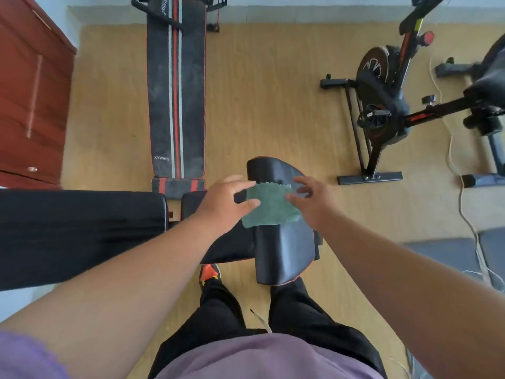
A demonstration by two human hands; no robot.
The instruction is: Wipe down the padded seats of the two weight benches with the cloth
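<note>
From the head camera we look straight down at our own arms reaching over the near bench (pixel 284 242), whose black padded seat sits just in front of our legs. The green cloth (pixel 269 205) lies spread across the far part of that seat. Our left hand (pixel 228 199) meets the cloth's left edge, thumb on it and fingers curled loosely over the corner; we judge it a light pinch. Our right hand (pixel 310 199) is at the right edge with its fingers spread and blurred, so we cannot tell whether it grips anything.

We take this as the start of wiping the near seat. The next move calls for pressing the cloth flat and sweeping it along the pad. The striped bench (pixel 176 105), far and to the left, awaits its turn.
</note>
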